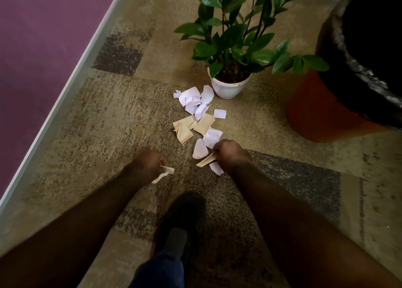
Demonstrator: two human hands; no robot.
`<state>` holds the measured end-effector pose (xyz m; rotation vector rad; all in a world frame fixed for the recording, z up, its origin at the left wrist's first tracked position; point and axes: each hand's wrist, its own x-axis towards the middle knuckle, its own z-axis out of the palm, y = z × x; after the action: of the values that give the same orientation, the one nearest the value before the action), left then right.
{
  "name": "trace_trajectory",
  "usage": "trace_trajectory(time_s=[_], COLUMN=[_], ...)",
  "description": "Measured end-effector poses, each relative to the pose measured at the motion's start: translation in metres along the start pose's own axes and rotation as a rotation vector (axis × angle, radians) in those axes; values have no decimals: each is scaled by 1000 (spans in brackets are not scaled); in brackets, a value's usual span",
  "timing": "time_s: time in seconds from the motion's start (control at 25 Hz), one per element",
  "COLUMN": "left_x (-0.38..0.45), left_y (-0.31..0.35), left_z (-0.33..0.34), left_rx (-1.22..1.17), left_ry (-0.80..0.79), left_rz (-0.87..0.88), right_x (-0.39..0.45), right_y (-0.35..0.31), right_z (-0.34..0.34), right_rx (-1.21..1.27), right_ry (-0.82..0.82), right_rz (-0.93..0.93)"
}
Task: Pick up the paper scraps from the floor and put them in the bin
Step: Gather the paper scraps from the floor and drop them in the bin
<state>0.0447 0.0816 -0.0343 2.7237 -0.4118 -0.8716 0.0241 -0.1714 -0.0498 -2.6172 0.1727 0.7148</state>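
Several white and tan paper scraps [196, 113] lie in a loose pile on the patterned carpet in front of the plant pot. My left hand [150, 160] is curled round a white scrap [165, 171] that sticks out to the right. My right hand [230, 155] grips a tan scrap [205, 160] at the near end of the pile, with a white scrap [216, 168] showing just under it. The orange bin [315, 116] with a black liner [356, 70] stands at the right, beyond my right hand.
A green plant in a white pot [228, 87] stands just behind the pile, its leaves reaching toward the bin. A purple wall with a pale skirting board [65, 87] runs along the left. My dark shoe [185, 213] stands on the carpet between my arms.
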Motion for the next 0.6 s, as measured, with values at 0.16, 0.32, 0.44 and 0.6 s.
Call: trace_trajectory(time_s=[0.16,0.32,0.44,0.6], left_x=[1,1,-5,-27], left_y=[4,38,85,162], left_z=[-15,-50,-97,-164], left_rx=[-142,-224,-289,-315], left_ry=[80,237,346,500], left_rz=[-17,7,102,322], right_x=[-8,-29,-56,-100], right_y=[12,17,16,21], right_z=[-28,-87,-145,-223], right_rx=[166,236,240,339], right_ry=[34,88,236,501], right_rz=[61,-13,-91,-146])
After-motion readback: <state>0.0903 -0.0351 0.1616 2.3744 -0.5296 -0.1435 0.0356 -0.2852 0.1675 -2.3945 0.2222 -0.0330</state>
